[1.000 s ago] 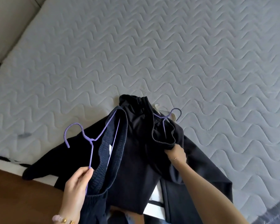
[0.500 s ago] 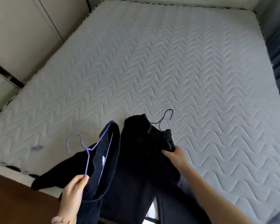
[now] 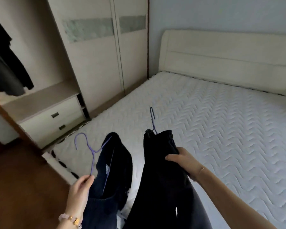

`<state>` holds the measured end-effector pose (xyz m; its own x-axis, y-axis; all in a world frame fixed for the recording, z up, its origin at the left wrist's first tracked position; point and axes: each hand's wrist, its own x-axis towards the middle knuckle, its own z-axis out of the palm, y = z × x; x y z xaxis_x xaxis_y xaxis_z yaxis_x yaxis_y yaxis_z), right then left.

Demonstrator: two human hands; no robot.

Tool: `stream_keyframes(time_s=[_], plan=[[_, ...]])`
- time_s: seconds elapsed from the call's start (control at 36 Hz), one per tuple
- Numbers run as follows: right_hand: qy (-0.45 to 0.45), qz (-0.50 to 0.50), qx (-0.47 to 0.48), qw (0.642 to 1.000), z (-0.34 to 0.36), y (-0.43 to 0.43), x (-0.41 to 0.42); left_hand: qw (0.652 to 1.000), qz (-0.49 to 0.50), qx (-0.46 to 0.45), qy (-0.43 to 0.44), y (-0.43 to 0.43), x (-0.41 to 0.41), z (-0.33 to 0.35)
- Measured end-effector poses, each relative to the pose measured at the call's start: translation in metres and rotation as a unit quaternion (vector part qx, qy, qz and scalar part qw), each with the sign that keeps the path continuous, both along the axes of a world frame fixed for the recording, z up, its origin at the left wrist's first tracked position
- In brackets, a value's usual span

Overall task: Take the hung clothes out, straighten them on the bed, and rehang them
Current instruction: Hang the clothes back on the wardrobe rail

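Two dark garments hang from purple wire hangers above the near corner of the bed [image 3: 221, 129]. My left hand [image 3: 80, 189] pinches the left purple hanger [image 3: 89, 149], which carries dark navy trousers [image 3: 111, 171]. My right hand [image 3: 183, 160] grips the black trousers [image 3: 163, 179] just below their waistband. A second purple hanger [image 3: 153, 119] sticks up out of that waistband. Both garments hang down past the bottom of the view, so their lower ends are hidden.
A white quilted mattress with a cream headboard [image 3: 221, 63] fills the right side. A cream wardrobe [image 3: 106, 55] stands at the left, with drawers [image 3: 56, 119] below and dark clothes [image 3: 5, 63] hanging in its open section. Brown wooden floor [image 3: 23, 187] lies at lower left.
Both hands have lifted the hangered garments off the mattress and moved them apart. The view has tilted up, so the wardrobe and headboard now show.
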<state>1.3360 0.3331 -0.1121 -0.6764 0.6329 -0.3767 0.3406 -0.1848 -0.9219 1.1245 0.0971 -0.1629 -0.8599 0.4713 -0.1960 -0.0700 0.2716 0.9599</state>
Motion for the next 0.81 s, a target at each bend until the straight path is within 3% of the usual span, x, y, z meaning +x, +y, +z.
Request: stream_keyframes(time_s=[0.28, 0.5, 0.81], plan=[[0.02, 0.132, 0.12, 0.984, 0.066, -0.112, -0.142, 0.989, 0.035, 0.05, 0.137, -0.135, -0.11, 0.073], [0.073, 0.189, 0.107, 0.974, 0.098, -0.173, -0.251, 0.972, 0.123, 0.073, 0.188, -0.232, -0.184, 0.116], [0.141, 0.24, 0.075, 0.958, 0.111, -0.208, -0.436, 0.959, 0.175, -0.015, 0.224, -0.303, -0.293, 0.121]])
